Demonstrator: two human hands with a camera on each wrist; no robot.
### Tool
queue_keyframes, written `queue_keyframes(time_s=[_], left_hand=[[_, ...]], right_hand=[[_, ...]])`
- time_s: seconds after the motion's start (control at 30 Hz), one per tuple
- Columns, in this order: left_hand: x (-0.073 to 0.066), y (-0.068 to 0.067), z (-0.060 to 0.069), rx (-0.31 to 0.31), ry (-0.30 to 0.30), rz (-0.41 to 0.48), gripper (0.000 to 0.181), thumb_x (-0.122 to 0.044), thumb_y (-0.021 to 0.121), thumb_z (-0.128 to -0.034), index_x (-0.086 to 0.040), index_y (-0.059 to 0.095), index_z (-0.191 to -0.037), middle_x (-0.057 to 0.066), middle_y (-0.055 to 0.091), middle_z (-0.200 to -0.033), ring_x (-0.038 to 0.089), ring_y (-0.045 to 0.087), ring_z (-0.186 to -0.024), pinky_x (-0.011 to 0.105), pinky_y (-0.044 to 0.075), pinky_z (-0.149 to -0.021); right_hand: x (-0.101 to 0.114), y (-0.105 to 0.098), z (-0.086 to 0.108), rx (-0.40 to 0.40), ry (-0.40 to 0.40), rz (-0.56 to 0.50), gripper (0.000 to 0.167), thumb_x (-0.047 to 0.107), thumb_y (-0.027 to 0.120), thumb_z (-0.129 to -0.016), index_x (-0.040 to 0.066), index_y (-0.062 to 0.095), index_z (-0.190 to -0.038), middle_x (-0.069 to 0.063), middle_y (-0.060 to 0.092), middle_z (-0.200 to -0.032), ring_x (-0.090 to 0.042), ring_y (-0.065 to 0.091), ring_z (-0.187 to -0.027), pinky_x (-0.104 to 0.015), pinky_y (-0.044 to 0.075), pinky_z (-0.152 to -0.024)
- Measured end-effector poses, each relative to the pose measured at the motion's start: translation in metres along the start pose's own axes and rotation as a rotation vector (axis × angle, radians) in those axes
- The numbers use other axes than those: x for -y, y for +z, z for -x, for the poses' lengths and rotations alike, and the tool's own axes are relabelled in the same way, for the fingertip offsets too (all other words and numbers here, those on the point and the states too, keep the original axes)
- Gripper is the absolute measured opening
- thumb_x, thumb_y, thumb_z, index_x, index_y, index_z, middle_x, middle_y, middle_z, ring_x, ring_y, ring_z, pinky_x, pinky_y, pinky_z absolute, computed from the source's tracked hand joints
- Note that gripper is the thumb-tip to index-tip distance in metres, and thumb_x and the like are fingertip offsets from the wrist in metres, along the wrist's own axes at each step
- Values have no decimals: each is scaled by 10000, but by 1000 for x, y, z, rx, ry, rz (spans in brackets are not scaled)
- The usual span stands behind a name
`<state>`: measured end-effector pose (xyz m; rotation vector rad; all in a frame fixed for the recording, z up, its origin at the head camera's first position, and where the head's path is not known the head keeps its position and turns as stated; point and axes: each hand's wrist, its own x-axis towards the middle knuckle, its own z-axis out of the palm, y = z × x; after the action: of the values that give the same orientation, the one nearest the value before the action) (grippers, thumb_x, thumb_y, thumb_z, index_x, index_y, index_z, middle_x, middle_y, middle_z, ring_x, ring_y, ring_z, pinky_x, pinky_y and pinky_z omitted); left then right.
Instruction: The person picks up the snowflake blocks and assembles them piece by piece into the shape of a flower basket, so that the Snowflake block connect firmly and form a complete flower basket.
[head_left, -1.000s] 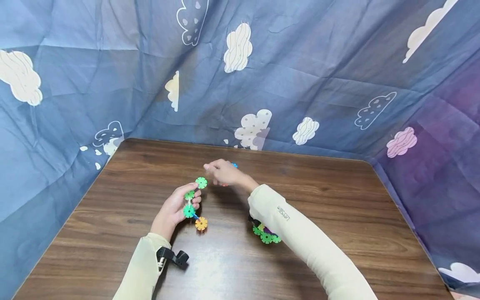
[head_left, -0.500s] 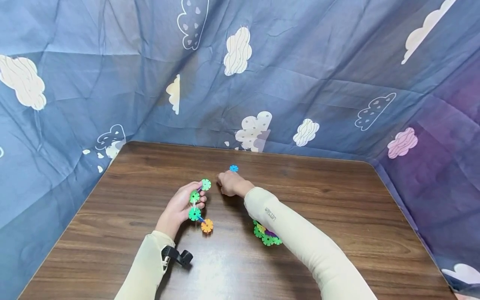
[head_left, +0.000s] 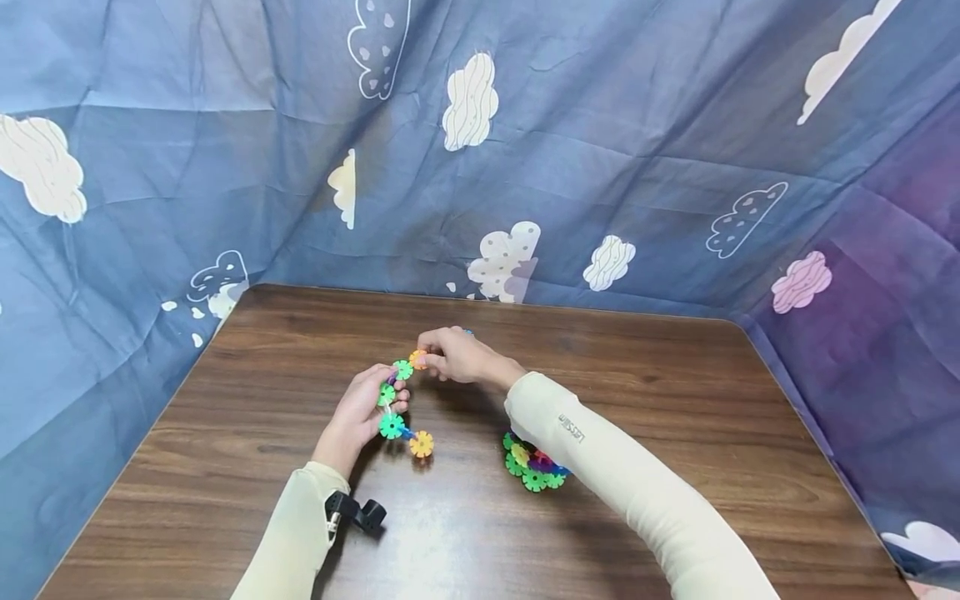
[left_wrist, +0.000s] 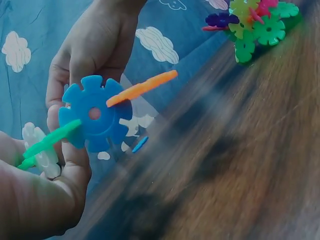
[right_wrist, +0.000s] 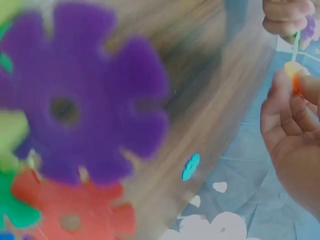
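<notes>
My left hand (head_left: 358, 410) holds a short chain of notched plastic snowflake discs. A teal-green disc (head_left: 392, 426), a blue disc (left_wrist: 95, 114) and an orange end disc (head_left: 422, 444) hang out below that hand. At the chain's upper end, a green disc (head_left: 402, 369) stands by the left fingertips. My right hand (head_left: 465, 357) pinches another orange disc (head_left: 417, 359) between thumb and finger, up against that green disc. Whether the two discs are slotted together cannot be made out. Fingers hide part of the chain's middle.
A built cluster of green, yellow, purple and red discs (head_left: 535, 481) sits on the brown table, near the right forearm. One loose blue disc (right_wrist: 190, 167) lies behind the right hand. Blue cloud-printed cloth (head_left: 420, 208) rises at the table's back edge.
My right hand has dipped to the table, picked up the orange disc and brought it leftward to the chain's green end disc. The left hand keeps its hold, nearly still.
</notes>
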<state>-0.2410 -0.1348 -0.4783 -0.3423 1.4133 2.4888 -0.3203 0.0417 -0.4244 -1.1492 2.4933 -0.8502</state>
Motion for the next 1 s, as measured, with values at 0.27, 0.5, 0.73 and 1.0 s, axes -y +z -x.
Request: queue_keyframes(time_s=[0.27, 0.5, 0.73, 1.0], left_hand=[[-6, 0, 1, 72, -73, 172, 206, -91, 309, -1059, -29, 457, -930, 18, 498, -651, 94, 513, -563, 163, 460, -512], [-11, 2, 1, 144, -98, 222, 199, -76, 263, -1066, -23, 407, -939, 47, 514, -663, 98, 534, -578, 149, 464, -530], [-9, -6, 1, 257, -127, 137, 191, -43, 265, -1069, -38, 438, -1149, 64, 609, -856, 131, 610, -759, 210, 505, -657], [-5, 0, 3, 299, -229, 114, 285, -346, 268, -1091, -110, 391, -1194, -38, 414, -771, 92, 375, -646, 216, 350, -603]], right_hand=[[4, 8, 2, 35, 77, -249, 187, 75, 589, -996, -83, 682, -963, -256, 730, -872, -393, 728, -796, -484, 609, -734], [6, 14, 1, 1, 154, -425, 156, 8, 580, -983, -112, 680, -975, -303, 720, -900, -472, 707, -847, -522, 597, -785], [3, -9, 0, 137, 192, -229, 147, -70, 598, -942, -36, 695, -1046, -208, 747, -924, -419, 719, -883, -414, 619, -767], [-11, -38, -12, 256, 349, 443, 394, 92, 479, -1010, 82, 555, -1397, -129, 594, -1407, -276, 554, -1311, -415, 458, -1092]])
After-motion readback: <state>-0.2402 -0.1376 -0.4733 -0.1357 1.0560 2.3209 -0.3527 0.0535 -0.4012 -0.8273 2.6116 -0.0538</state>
